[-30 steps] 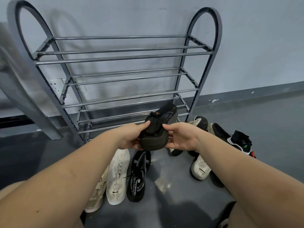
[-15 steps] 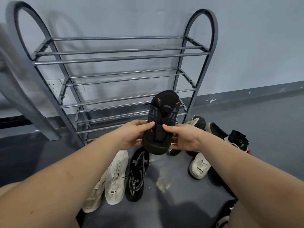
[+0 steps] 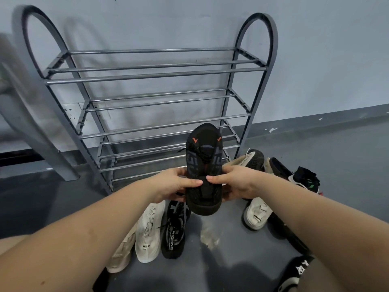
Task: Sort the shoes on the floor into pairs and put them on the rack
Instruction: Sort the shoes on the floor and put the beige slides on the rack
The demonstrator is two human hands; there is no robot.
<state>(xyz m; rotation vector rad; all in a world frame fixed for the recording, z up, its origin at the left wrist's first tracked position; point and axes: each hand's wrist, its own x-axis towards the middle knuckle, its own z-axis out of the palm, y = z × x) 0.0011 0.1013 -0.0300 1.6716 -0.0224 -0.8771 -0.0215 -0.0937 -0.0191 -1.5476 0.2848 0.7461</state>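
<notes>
Both hands, L (image 3: 179, 184) & R (image 3: 235, 182), grip black shoe (image 3: 204, 169) w/ toe up, before rack (image 3: 147, 98).

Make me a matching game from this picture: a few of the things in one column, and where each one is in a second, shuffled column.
Things
1. black shoe with orange marks
2. white laced shoe
3. rack
4. black shoe with white lettering

Places
A. stands against the wall, no shoes on it
B. lies on the floor, just right of the white laced shoe
C. held up between the left hand and the right hand
D. lies on the floor between a beige shoe and a black one

Pairs: 1-C, 2-D, 3-A, 4-B
</notes>
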